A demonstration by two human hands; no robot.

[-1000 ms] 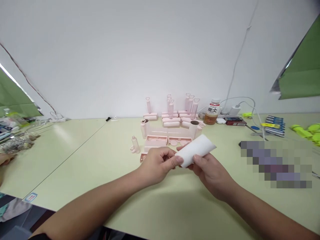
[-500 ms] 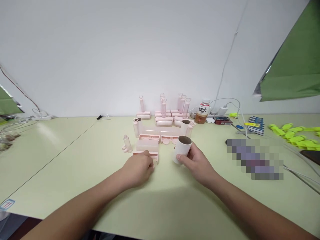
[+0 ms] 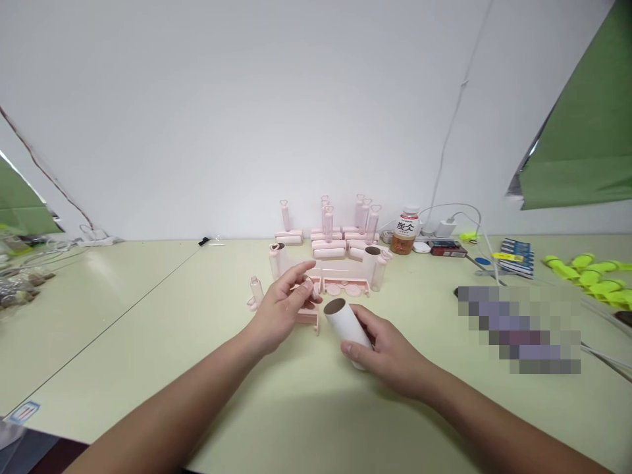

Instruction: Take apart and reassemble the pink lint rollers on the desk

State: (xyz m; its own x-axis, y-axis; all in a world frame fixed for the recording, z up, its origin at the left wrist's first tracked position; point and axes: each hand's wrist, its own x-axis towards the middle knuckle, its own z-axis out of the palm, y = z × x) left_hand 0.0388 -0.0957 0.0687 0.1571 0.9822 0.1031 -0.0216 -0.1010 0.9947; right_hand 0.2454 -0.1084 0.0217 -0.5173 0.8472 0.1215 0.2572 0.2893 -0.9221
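My right hand [image 3: 390, 349] is wrapped round a white paper roll [image 3: 349, 332] with a brown cardboard core. The roll leans to the left, its hollow end facing up. My left hand [image 3: 284, 306] is raised near that end, its thumb and fingers bent round a small pale pink piece [image 3: 313, 290], mostly hidden, with the index finger stretched out. Beneath this hand lies an open pink case [image 3: 309, 318], partly covered. Another open pink case [image 3: 346, 284] lies behind the roll. A pink handle with a heart loop [image 3: 255, 289] stands left of my left hand.
Pink lint rollers [image 3: 329, 249] with upright handles stand in a group by the wall. A drink bottle [image 3: 405, 229], chargers and cables are at the back right. Neon yellow pieces [image 3: 587, 273] lie at the far right. A power strip [image 3: 99, 241] sits at the back left.
My left hand has lifted off the near pink case with the small piece and moved toward the roll. My right hand has come nearer to me, tipping the roll leftward.
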